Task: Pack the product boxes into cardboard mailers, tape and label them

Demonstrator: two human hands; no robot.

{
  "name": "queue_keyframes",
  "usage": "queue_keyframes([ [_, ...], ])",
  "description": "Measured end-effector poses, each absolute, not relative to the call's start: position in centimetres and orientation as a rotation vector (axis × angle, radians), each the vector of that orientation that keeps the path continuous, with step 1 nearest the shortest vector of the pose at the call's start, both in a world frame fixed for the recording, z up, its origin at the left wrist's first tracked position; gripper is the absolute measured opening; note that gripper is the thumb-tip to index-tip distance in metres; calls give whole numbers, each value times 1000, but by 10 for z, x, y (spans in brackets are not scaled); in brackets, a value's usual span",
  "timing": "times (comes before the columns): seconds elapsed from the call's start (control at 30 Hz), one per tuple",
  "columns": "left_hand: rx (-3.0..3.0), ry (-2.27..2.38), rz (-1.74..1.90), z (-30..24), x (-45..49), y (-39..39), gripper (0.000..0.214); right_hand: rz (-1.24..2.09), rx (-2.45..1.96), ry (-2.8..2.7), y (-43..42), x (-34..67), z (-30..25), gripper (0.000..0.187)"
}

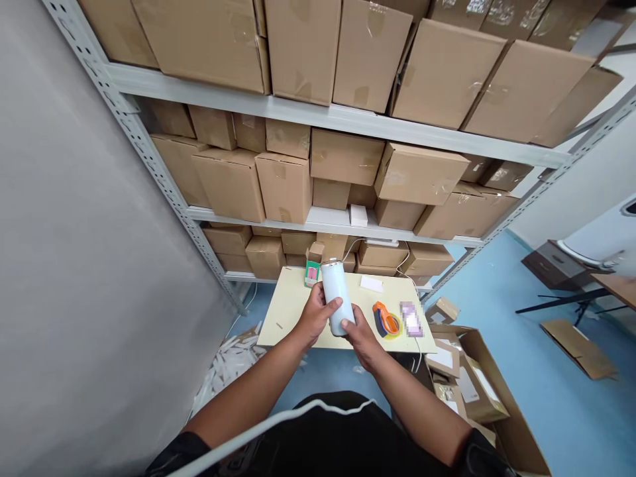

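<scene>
A light blue tumbler [336, 291] with a metal rim at its top is held between both hands above a cream table [285, 311]. My left hand [318, 310] wraps the tumbler's left side, its thumb lying across the front. Lower down, my right hand [361, 333] grips the right side near the base. Just behind the left hand stands an opened green and brown box [313, 265]. To the right of the right hand lies an orange tape dispenser [386, 319] beside a yellow roll of tape.
Metal shelving [342, 119] stacked with cardboard boxes rises behind the table. A white box [371, 283] and a blurred purple item [411, 319] lie on the tabletop. At right, a large carton [517, 424] holds smaller parcels. A white cable [278, 419] crosses in front of my body.
</scene>
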State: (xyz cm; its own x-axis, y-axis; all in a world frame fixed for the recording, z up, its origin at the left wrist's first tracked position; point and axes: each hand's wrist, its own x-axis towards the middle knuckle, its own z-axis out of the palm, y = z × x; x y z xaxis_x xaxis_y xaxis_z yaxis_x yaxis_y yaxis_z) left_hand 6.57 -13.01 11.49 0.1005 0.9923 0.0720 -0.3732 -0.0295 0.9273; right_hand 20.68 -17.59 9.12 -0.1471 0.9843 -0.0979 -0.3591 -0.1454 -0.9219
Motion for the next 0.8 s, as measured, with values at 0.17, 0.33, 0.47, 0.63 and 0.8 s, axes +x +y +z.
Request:
queue_keyframes([
  [0.17,1056,832,1344,121,81,-140,67,1556,-905,-947,-179,216,101,59],
  [0.33,910,620,1120,126,95,-135,52,1897,-640,-823,-179,252,109,50],
  [0.47,873,580,1055,124,122,-134,49,2065,-574,-793,-173,289,102,50],
  [0.63,899,731,1175,122,166,-136,56,2026,-674,-770,-164,329,91,51],
  [0.8,998,837,1355,118,203,-129,66,1726,-879,-940,-152,359,82,55],
])
